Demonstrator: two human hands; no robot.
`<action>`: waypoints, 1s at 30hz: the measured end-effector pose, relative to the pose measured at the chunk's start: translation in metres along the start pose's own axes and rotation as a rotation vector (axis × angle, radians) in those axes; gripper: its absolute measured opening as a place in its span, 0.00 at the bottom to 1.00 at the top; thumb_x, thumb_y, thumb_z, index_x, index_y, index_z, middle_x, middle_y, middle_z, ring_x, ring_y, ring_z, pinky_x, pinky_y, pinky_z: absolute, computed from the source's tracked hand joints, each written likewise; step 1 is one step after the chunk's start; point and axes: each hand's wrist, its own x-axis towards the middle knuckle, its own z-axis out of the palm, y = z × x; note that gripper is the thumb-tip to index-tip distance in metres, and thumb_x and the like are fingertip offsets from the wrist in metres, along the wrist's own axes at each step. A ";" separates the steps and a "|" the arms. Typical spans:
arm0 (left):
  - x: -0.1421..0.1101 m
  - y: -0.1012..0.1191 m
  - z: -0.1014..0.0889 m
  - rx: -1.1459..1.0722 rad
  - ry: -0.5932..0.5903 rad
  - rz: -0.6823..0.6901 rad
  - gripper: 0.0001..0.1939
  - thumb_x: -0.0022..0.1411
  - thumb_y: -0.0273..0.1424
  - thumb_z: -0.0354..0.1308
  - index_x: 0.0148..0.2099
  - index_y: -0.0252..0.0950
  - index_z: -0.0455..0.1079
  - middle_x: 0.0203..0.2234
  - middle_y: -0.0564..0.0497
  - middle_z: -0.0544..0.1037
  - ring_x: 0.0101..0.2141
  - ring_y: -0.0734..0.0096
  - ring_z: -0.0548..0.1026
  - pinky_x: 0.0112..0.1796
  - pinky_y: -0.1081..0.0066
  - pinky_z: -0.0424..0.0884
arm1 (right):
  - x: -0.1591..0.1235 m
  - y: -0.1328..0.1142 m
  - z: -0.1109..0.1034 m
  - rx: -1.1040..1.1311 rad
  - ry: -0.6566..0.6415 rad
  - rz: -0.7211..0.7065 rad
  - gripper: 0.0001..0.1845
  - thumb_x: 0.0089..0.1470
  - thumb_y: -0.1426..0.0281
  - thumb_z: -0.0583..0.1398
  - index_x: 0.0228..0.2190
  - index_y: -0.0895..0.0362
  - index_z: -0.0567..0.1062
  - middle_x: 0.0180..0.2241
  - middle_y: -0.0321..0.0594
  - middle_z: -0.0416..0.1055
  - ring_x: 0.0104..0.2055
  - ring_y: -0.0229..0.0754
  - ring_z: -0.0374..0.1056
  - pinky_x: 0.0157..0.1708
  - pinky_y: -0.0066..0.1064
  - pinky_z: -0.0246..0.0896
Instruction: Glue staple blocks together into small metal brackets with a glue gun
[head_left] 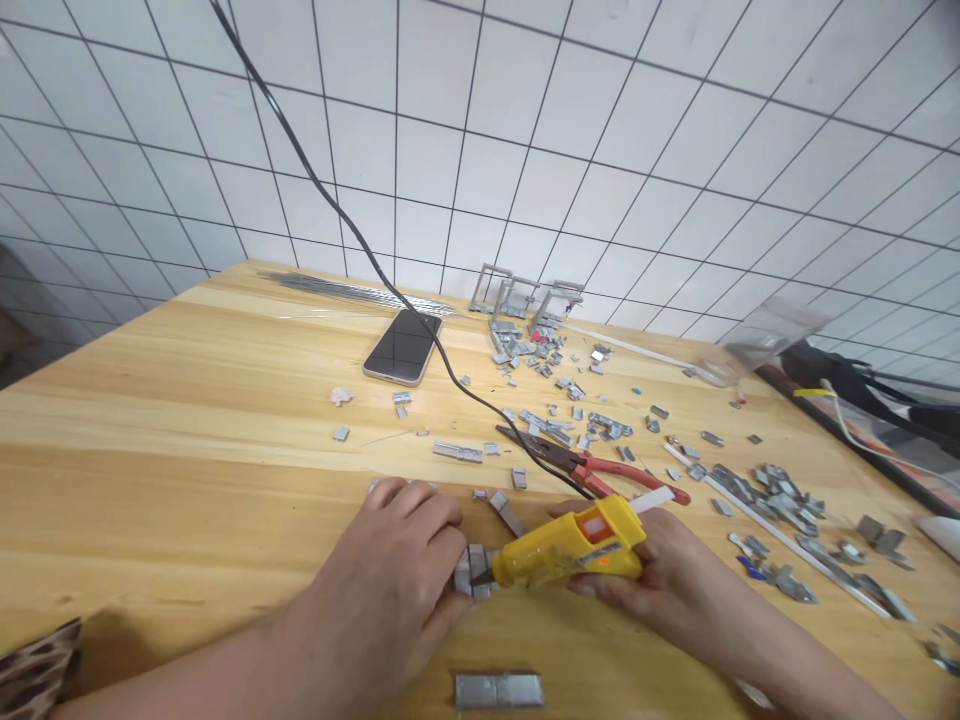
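Observation:
In my right hand (670,562) is a yellow hot glue gun (551,552), with a white glue stick (654,499) poking out of its back. Its dark nozzle points left and meets a small grey metal piece (472,562), though whether glue is coming out cannot be seen. My left hand (401,565) has its fingers curled around the left side of that piece, pressing it near the table. Just behind lies a narrow grey strip (507,513). Closer to me is a flat grey metal piece (499,690).
Red-handled pliers (592,467) lie beyond the glue gun. Its black cord (360,238) crosses over a phone (403,347). Small metal pieces (780,495) are scattered on the right. Thin rods (360,290) and small metal frames (517,292) are by the tiled wall (435,165).

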 end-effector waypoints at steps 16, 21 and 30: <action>0.000 0.000 0.000 0.008 0.023 0.010 0.04 0.59 0.27 0.56 0.37 0.34 0.71 0.37 0.47 0.74 0.40 0.57 0.66 0.43 0.56 0.60 | -0.002 0.006 -0.001 -0.095 0.004 0.046 0.10 0.51 0.68 0.61 0.37 0.50 0.78 0.33 0.39 0.78 0.38 0.49 0.74 0.34 0.33 0.68; 0.001 0.000 0.000 0.005 0.023 0.008 0.04 0.60 0.27 0.55 0.37 0.35 0.71 0.37 0.48 0.74 0.40 0.58 0.67 0.42 0.56 0.60 | 0.004 0.005 0.002 -0.054 -0.002 0.050 0.08 0.55 0.65 0.57 0.32 0.51 0.77 0.28 0.38 0.76 0.36 0.48 0.74 0.36 0.34 0.68; -0.001 0.001 0.002 0.012 0.056 0.016 0.05 0.59 0.27 0.55 0.37 0.34 0.72 0.37 0.47 0.74 0.40 0.58 0.67 0.43 0.55 0.60 | -0.010 0.014 -0.020 -0.098 -0.024 0.152 0.08 0.50 0.63 0.61 0.33 0.51 0.77 0.29 0.37 0.76 0.29 0.44 0.71 0.29 0.31 0.68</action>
